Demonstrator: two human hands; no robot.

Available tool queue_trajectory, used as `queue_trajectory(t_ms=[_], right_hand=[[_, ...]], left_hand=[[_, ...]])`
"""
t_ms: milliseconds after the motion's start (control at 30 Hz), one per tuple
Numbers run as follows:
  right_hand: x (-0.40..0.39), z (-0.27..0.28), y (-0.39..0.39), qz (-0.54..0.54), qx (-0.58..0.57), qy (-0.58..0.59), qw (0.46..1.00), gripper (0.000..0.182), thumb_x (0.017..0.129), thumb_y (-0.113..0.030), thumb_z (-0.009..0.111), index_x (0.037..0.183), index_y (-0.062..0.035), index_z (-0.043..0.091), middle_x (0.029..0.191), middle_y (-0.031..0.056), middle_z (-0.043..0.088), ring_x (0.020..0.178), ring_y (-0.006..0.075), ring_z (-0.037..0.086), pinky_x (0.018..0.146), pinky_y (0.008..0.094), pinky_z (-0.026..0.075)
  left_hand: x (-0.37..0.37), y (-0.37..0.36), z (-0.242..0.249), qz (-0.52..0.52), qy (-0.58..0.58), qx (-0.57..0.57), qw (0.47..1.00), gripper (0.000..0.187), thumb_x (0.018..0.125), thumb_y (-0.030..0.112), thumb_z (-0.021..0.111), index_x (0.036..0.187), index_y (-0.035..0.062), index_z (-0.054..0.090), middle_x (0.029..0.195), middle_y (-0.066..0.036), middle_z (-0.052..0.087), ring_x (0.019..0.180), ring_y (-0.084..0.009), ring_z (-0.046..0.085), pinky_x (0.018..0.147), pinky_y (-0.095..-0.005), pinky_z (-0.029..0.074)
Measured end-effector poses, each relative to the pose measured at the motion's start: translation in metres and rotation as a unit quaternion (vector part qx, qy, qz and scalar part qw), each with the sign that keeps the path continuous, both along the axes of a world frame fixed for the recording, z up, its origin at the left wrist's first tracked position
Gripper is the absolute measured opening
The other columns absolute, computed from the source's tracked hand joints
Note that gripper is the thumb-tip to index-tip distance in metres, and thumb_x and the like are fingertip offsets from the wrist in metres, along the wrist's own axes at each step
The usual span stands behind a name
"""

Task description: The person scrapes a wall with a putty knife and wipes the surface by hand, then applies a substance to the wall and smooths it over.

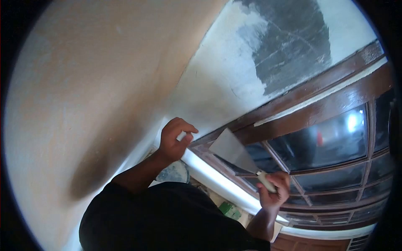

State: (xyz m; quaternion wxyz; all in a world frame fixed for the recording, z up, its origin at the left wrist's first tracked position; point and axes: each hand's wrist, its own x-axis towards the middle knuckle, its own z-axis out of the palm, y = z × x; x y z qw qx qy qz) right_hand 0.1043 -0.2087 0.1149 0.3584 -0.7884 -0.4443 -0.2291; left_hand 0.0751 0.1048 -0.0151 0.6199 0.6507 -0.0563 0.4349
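My right hand (274, 190) is wrapped round the pale handle of a broad putty knife (236, 150). The wide flat blade points up and left, in front of the brown window frame. My left hand (173, 140) is raised near the corner where the walls meet. Its fingers are loosely curled, with a small gap between thumb and forefinger, and I make out nothing held in it. Above both hands, the white wall (213, 90) carries a large dark grey patch (293, 46) with lighter scratch lines.
A plain beige wall (92, 75) fills the left side. Brown-framed window panes (322, 142) lie to the right, below a brown beam with a pale strip (322, 92). Down below are a grey-smeared round container (173, 172) and a green object (229, 210).
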Motion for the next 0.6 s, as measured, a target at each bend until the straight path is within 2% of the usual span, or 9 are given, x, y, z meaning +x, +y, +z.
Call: queue_trajectory(t_ms=[33, 67, 133, 200, 267, 400, 433, 567, 600], right_hand=[[0.004, 0.02, 0.005, -0.01, -0.017, -0.04, 0.999, 0.036, 0.067, -0.005, 0.087, 0.099, -0.0044, 0.07, 0.092, 0.0109, 0.062, 0.077, 0.0202, 0.059, 0.065, 0.0298, 0.048], [0.009, 0.035, 0.01, -0.014, -0.022, -0.082, 0.996, 0.036, 0.068, -0.005, 0.086, 0.1, -0.0052, 0.07, 0.093, 0.0105, 0.061, 0.078, 0.0198, 0.058, 0.065, 0.0297, 0.047], [0.017, 0.058, 0.025, -0.014, -0.028, -0.125, 0.992, 0.035, 0.069, -0.005, 0.086, 0.101, -0.006, 0.071, 0.094, 0.01, 0.059, 0.079, 0.0194, 0.057, 0.065, 0.0296, 0.047], [0.019, 0.076, 0.045, -0.057, -0.017, -0.244, 0.968, 0.036, 0.07, -0.005, 0.085, 0.104, -0.0079, 0.072, 0.097, 0.0092, 0.056, 0.082, 0.0195, 0.056, 0.066, 0.0291, 0.046], [0.018, 0.094, 0.062, -0.08, -0.037, -0.299, 0.95, 0.037, 0.07, -0.006, 0.086, 0.104, -0.0087, 0.073, 0.098, 0.0094, 0.055, 0.083, 0.0198, 0.055, 0.068, 0.0288, 0.046], [0.012, 0.114, 0.093, -0.089, -0.071, -0.399, 0.91, 0.036, 0.07, -0.007, 0.086, 0.103, -0.0104, 0.074, 0.097, 0.0096, 0.054, 0.081, 0.0205, 0.057, 0.065, 0.0291, 0.048], [0.01, 0.116, 0.099, -0.089, -0.066, -0.403, 0.909, 0.036, 0.07, -0.007, 0.086, 0.103, -0.0104, 0.074, 0.097, 0.0096, 0.054, 0.081, 0.0205, 0.057, 0.065, 0.0291, 0.048], [0.01, 0.119, 0.116, -0.084, -0.105, -0.338, 0.932, 0.035, 0.073, -0.004, 0.083, 0.106, -0.0069, 0.072, 0.097, 0.0091, 0.053, 0.08, 0.0208, 0.053, 0.068, 0.029, 0.045], [0.008, 0.12, 0.122, -0.081, -0.106, -0.332, 0.934, 0.034, 0.074, -0.005, 0.083, 0.106, -0.007, 0.072, 0.096, 0.0089, 0.052, 0.079, 0.0205, 0.053, 0.068, 0.0285, 0.045]], left_hand=[[0.003, 0.0, 0.015, 0.108, -0.099, 0.16, 0.976, 0.037, 0.097, 0.041, 0.056, 0.094, 0.0048, 0.065, 0.08, -0.007, 0.058, 0.073, -0.0197, 0.054, 0.071, -0.0347, 0.043], [0.001, -0.002, 0.025, 0.126, -0.123, 0.205, 0.963, 0.036, 0.091, 0.043, 0.062, 0.098, 0.0083, 0.067, 0.093, -0.011, 0.062, 0.087, -0.0283, 0.057, 0.076, -0.0423, 0.044], [0.013, -0.008, 0.058, 0.175, -0.21, 0.294, 0.916, 0.029, 0.088, 0.039, 0.067, 0.105, 0.0159, 0.07, 0.11, -0.013, 0.063, 0.102, -0.0293, 0.056, 0.084, -0.0467, 0.044], [0.033, -0.012, 0.087, 0.243, -0.234, 0.349, 0.874, 0.033, 0.081, 0.037, 0.075, 0.112, 0.0249, 0.07, 0.126, -0.013, 0.06, 0.121, -0.0336, 0.051, 0.096, -0.054, 0.041], [0.064, -0.015, 0.116, 0.271, -0.244, 0.338, 0.868, 0.042, 0.075, 0.035, 0.081, 0.115, 0.029, 0.069, 0.139, -0.015, 0.053, 0.133, -0.0371, 0.044, 0.105, -0.0581, 0.034], [0.099, -0.004, 0.163, 0.285, -0.275, 0.336, 0.854, 0.041, 0.075, 0.031, 0.081, 0.114, 0.0266, 0.07, 0.14, -0.013, 0.055, 0.136, -0.034, 0.045, 0.109, -0.0578, 0.03], [0.107, -0.001, 0.167, 0.295, -0.295, 0.321, 0.85, 0.036, 0.077, 0.027, 0.079, 0.112, 0.0255, 0.071, 0.136, -0.011, 0.059, 0.132, -0.0308, 0.05, 0.11, -0.0563, 0.03], [0.12, 0.009, 0.18, 0.344, -0.326, 0.271, 0.838, 0.027, 0.08, 0.018, 0.076, 0.107, 0.0219, 0.073, 0.121, -0.004, 0.069, 0.117, -0.0254, 0.063, 0.11, -0.0513, 0.031], [0.123, 0.012, 0.179, 0.346, -0.337, 0.273, 0.832, 0.027, 0.08, 0.02, 0.076, 0.106, 0.0212, 0.072, 0.119, -0.005, 0.07, 0.114, -0.0273, 0.065, 0.106, -0.0481, 0.036]])
